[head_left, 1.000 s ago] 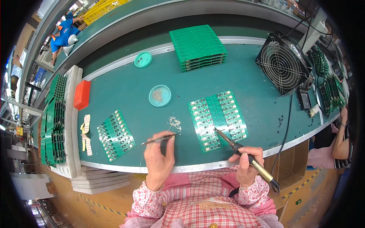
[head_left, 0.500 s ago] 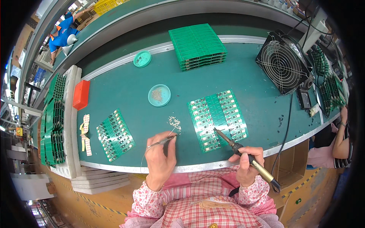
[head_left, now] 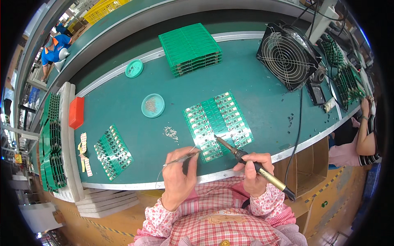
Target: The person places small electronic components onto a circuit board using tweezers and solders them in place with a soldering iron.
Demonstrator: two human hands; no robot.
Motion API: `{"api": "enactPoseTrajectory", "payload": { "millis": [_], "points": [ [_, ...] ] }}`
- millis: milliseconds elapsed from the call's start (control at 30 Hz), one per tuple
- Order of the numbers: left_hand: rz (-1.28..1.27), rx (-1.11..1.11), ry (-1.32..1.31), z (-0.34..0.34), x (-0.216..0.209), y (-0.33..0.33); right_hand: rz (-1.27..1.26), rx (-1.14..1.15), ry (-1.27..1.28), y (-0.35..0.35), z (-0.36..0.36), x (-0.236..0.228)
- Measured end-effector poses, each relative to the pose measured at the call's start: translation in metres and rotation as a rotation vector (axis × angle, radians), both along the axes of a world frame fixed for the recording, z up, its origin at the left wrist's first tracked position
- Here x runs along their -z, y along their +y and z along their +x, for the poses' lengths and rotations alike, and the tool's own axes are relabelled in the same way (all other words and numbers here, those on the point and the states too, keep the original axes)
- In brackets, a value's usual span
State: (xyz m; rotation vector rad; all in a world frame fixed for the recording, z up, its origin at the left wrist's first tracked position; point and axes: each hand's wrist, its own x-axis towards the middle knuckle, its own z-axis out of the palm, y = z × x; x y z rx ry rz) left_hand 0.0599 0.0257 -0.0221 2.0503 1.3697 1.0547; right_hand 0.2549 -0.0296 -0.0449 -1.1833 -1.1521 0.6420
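Observation:
My right hand [head_left: 257, 172] is closed round a soldering iron [head_left: 266, 174] with a black and gold handle. The iron's tip meets the large green circuit board [head_left: 213, 108] near its middle. My left hand [head_left: 179, 176] pinches metal tweezers [head_left: 180, 159], and a thin wire, apparently solder, trails from the same hand. The tweezer tips are by the board's lower left edge; whether they grip a part is too small to tell. Left of the board lies a loose pile of tiny pale components [head_left: 170, 133]. A smaller populated circuit board [head_left: 113, 151] rests farther left.
Stacked green boards [head_left: 191, 45] stand at the back, near two round teal dishes [head_left: 144, 110]. A black fan [head_left: 287, 57] is at the right, its cable crossing the table edge. A red box [head_left: 76, 112] and racked boards [head_left: 53, 139] are left. Other people are at both sides.
My left hand with the tweezers has moved from beside the component pile to the large board's edge. The iron stays on the board. The whole view has shifted, moving the table leftward.

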Motion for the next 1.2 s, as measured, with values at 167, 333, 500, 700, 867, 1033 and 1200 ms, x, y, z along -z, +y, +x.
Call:
{"api": "enactPoseTrajectory", "payload": {
  "millis": [167,333,500,700,867,1033,1200],
  "points": [
    [-0.012,-0.001,0.026,0.005,-0.001,0.001,0.013,-0.003,-0.024,0.000,0.002,0.000],
    [0.012,-0.004,0.045,0.007,0.000,0.000,0.015,-0.007,0.003,0.000,0.002,-0.001],
    [0.034,-0.001,0.068,0.008,0.001,0.001,0.017,-0.012,-0.025,0.000,0.002,-0.001],
    [0.032,0.004,0.075,0.009,-0.002,0.001,0.017,-0.021,-0.042,0.000,0.004,0.000],
    [0.048,0.013,0.077,0.009,-0.002,0.002,0.057,-0.087,0.083,-0.005,0.004,-0.003],
    [0.050,0.013,0.064,0.008,0.000,0.001,0.179,-0.153,0.098,-0.006,0.004,-0.009],
    [0.059,0.019,0.059,0.007,0.000,0.002,0.187,-0.164,0.103,-0.002,0.001,-0.010]
  ]
}}
